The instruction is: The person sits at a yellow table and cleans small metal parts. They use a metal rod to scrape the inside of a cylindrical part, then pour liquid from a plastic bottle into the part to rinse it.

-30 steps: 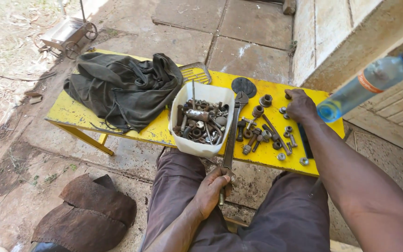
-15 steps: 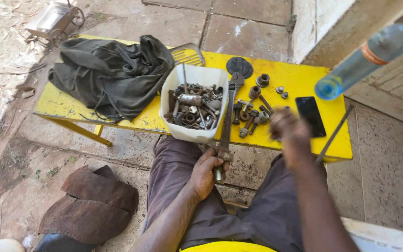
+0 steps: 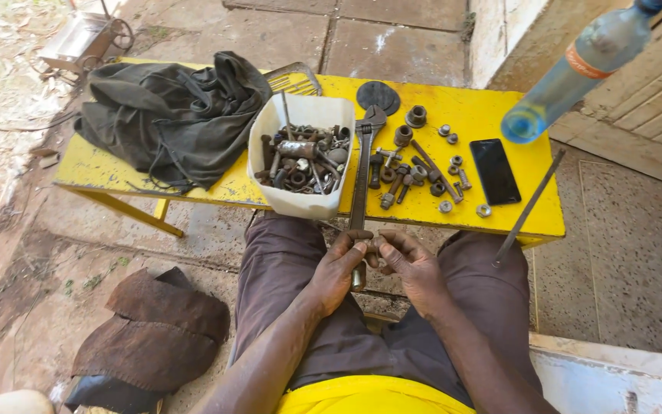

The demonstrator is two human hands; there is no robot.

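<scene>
Right hand (image 3: 415, 264) had come back from the table to meet the left hand (image 3: 339, 268) over the lap.
Both pinched a small bolt (image 3: 371, 247) between them, wrench (image 3: 361, 180) handle just behind, tub (image 3: 300, 157) of rusty hardware beyond, phone (image 3: 494, 170) up right.

I'm over a bright yellow table (image 3: 499, 103), a dark olive cloth (image 3: 170, 115) heaped at its left end. Mid-table, a white tub (image 3: 300, 201) of rusty brown-grey hardware; right of it a grey wrench (image 3: 362, 169) and a glossy black phone (image 3: 494, 170) (plain, no pattern).
</scene>
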